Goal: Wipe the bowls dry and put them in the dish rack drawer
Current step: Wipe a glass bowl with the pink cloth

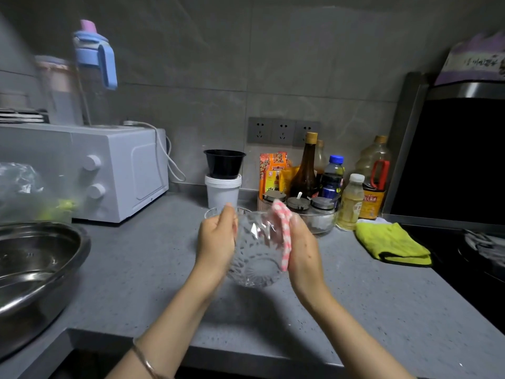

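Left hand point(217, 239) grips the glass bowl point(257, 258), right hand point(302, 242) holds the checked cloth point(282, 222) against its wall, so best rotate it steadily.

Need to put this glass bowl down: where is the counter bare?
Bare counter lies right below the bowl, between the steel basin and the yellow cloth, and between the microwave and the white tub. Crowded at the back right: bottles and jars.
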{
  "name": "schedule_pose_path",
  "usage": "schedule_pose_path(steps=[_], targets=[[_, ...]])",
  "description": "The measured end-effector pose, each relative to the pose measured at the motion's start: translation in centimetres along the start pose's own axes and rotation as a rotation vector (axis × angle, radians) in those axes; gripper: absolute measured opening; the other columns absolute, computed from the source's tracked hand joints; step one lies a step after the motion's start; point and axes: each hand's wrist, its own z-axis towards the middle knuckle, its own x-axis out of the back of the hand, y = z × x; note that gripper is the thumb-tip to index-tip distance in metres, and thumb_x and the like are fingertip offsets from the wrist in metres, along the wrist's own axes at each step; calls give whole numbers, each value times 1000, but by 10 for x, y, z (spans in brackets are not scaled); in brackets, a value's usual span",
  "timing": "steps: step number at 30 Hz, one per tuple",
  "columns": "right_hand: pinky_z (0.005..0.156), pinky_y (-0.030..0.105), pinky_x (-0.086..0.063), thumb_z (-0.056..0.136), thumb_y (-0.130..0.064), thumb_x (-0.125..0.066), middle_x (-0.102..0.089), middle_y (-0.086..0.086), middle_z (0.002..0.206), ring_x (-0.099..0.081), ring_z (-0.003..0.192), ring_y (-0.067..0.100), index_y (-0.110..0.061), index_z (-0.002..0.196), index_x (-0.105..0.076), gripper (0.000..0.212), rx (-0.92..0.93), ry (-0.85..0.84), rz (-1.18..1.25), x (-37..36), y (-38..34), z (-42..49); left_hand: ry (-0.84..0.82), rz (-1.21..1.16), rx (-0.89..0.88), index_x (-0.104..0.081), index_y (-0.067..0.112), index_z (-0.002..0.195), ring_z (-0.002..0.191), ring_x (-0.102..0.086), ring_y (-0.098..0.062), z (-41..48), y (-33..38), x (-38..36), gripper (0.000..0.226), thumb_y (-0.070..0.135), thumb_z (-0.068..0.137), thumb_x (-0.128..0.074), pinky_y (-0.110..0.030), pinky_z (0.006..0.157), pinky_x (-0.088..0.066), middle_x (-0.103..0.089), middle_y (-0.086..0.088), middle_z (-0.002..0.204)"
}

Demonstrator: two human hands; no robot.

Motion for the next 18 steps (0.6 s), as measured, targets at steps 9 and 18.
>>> schedule_pose_path(steps=[9,18], targets=[[117,40,-18,102,-35,-27,-37,1,151,-26,142,20,-25,143,-39,43,719,-53,-925,-16,4,-11,21,-87,132,-66,11,73,76,-66,-26,5,-5,-6,39,32,99,-45,-37,76,-51,-69,-11,77],[72,14,-50,95,-47,-37,-66,-20,99,-62,91,-6,-47,103,-60,24,-59,46,39,-6,-13,17,143,-223,138,-58,10,85,71,-44,-24,-2,-12,-9,29,35,95,-48,-35,67,-35,-49,-13,77]])
